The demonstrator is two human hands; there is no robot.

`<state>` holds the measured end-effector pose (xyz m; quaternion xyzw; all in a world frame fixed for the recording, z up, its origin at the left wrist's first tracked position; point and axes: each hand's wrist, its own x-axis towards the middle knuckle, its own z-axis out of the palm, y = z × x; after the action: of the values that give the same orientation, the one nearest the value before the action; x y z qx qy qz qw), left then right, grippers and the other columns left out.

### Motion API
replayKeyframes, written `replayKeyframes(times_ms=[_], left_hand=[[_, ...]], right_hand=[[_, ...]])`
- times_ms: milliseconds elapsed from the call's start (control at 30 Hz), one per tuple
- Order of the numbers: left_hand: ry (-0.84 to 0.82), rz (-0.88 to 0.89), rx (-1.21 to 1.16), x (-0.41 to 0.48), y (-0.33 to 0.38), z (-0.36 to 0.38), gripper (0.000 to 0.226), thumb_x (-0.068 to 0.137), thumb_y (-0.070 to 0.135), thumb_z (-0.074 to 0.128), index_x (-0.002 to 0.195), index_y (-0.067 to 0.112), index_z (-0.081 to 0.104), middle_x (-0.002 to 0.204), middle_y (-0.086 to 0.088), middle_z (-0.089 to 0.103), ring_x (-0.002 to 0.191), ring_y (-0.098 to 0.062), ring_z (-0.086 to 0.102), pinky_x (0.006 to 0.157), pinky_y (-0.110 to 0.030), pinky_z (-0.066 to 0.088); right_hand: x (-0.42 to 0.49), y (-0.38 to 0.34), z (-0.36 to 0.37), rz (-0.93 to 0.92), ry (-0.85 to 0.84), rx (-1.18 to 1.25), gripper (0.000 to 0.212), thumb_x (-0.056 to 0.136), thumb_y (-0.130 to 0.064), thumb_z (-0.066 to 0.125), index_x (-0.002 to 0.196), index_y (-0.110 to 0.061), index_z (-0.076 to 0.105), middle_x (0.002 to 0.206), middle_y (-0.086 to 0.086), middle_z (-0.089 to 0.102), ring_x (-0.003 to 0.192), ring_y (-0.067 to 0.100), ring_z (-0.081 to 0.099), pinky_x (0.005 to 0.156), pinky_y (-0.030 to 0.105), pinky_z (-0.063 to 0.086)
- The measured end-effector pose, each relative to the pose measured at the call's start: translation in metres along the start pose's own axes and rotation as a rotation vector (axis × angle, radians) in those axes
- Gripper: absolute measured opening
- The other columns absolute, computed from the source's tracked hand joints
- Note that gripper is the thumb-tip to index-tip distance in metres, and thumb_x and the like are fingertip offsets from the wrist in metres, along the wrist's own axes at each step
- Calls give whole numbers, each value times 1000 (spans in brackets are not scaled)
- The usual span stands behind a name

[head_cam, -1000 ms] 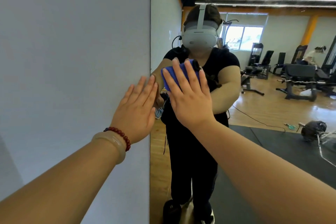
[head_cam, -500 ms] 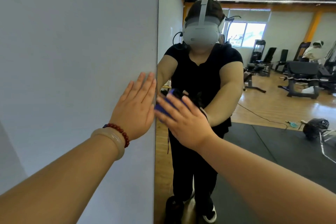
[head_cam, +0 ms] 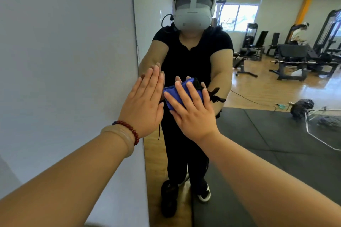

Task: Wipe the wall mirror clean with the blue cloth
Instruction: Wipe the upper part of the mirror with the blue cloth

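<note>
The wall mirror [head_cam: 258, 134] fills the right part of the view and reflects me and a gym room. My right hand [head_cam: 191, 110] lies flat, fingers straight, and presses the folded blue cloth [head_cam: 175, 90] against the glass near the mirror's left edge. My left hand [head_cam: 144, 105], with a red bead bracelet and a pale bangle on the wrist, rests flat with straight fingers over the mirror's left edge where it meets the grey wall [head_cam: 64, 61]. Most of the cloth is hidden under my right fingers.
The plain grey wall takes up the left half of the view. The mirror reflects gym benches and machines [head_cam: 291, 57], a black floor mat [head_cam: 276, 153], a weight bar on the floor and another person far back.
My right hand with the cloth went down the glass from chest height, then shifted slightly right. My left hand stayed flat at the mirror's edge. My head tilted downward.
</note>
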<state>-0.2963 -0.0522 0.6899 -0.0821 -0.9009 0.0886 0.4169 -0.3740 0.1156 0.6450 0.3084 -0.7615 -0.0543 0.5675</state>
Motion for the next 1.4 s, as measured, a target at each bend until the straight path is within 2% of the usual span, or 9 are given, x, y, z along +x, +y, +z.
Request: replayKeyframes(times_ms=[133,333,433,600,767,967,1167,1267,1400], left_hand=[[17,-62,-80,4,15,5,71,92,30,28,150,-1,2,158,-14,-5,148,-24,-5,122,-35,-1],[4,-86,-93,5,28,8,72,91,30,28,152,-1,4,160,-17,-1,148,-26,-5,122,-36,-1],[-4,-61,-128,10,45,10,71,92,30,26,152,2,2,160,-14,-6,149,-24,-7,122,-39,2],[0,-83,-163,20,72,15,71,93,32,26,152,8,-6,158,-7,-16,147,-18,-16,121,-34,-8],[8,-164,-172,22,86,18,71,93,32,24,150,7,-10,156,-9,-18,148,-21,-12,121,-39,-1],[4,-218,-205,33,114,15,70,95,32,23,149,6,-12,156,-11,-18,146,-23,-15,121,-42,-1],[-26,-214,-238,41,136,18,69,97,32,26,151,6,-9,160,-17,-9,147,-25,-13,121,-47,6],[-44,-238,-228,38,148,24,71,98,33,30,151,6,-9,160,-17,-10,146,-24,-15,121,-45,3],[-36,-267,-242,39,159,24,73,98,35,30,150,8,-14,158,-10,-18,145,-21,-21,121,-41,-3]], right_hand=[[33,15,-11,195,104,81,51,104,-45,32,152,-30,26,159,7,15,147,30,15,118,51,6],[-48,5,8,231,-15,44,62,100,-48,42,154,-33,16,164,4,0,150,26,-6,120,48,-6],[-41,12,5,263,-13,69,60,102,-48,33,155,-36,9,163,3,-11,150,24,-10,119,48,-8],[-8,42,-6,410,34,120,52,104,-49,25,152,-31,22,159,15,21,148,33,6,118,51,-1],[-74,31,3,421,-113,134,63,100,-49,28,155,-36,2,163,6,-12,148,25,-19,117,48,-14],[-5,73,-15,577,55,141,53,103,-46,29,152,-29,20,158,20,23,145,36,7,117,49,-8],[-84,60,-5,505,-132,167,56,101,-48,27,153,-30,15,158,12,7,146,29,-4,116,47,-10],[-86,65,-9,498,-138,197,58,100,-46,32,153,-28,17,159,14,8,146,33,3,116,48,-9],[-43,111,-18,837,87,180,56,103,-41,36,151,-15,28,153,31,25,142,46,15,113,60,10]])
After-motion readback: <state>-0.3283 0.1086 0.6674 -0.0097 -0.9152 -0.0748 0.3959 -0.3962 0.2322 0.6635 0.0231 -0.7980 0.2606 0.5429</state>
